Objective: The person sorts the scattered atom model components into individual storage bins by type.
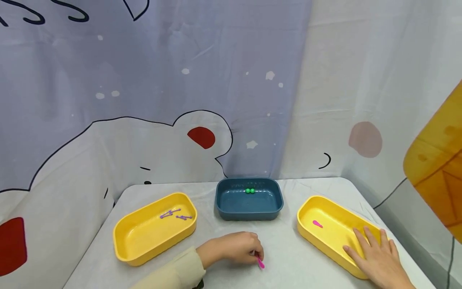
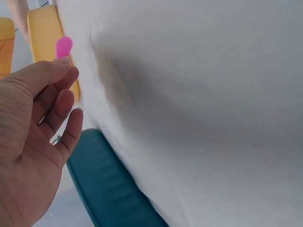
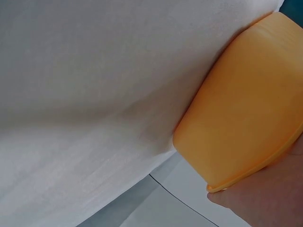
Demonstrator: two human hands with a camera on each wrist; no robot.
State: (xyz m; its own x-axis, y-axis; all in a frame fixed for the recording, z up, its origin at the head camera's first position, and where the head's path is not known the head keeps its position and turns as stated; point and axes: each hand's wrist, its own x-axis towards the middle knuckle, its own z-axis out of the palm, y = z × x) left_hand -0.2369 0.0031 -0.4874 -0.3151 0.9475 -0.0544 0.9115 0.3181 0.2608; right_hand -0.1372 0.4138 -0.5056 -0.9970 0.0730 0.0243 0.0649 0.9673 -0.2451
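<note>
Between thumb and forefinger, my left hand [image 1: 238,249] pinches a small pink spoon [image 1: 260,263] over the front middle of the table. Its rounded pink end pokes out past the thumb tip in the left wrist view, and the rest is hidden by the fingers. Fingers spread, my right hand [image 1: 377,257] rests at the near right end of the right yellow tray [image 1: 317,241]. A similar pink spoon [image 1: 317,224] lies inside that tray, toward its left end. In the right wrist view the hand [image 3: 270,194] meets the tray's rim.
A second yellow tray [image 1: 144,237] at the left holds several thin purple sticks [image 1: 166,214] with knobbed ends. A dark teal tray [image 1: 249,210] at the back middle holds two green balls [image 1: 250,191]. A printed curtain [image 1: 252,100] hangs behind the white-covered table.
</note>
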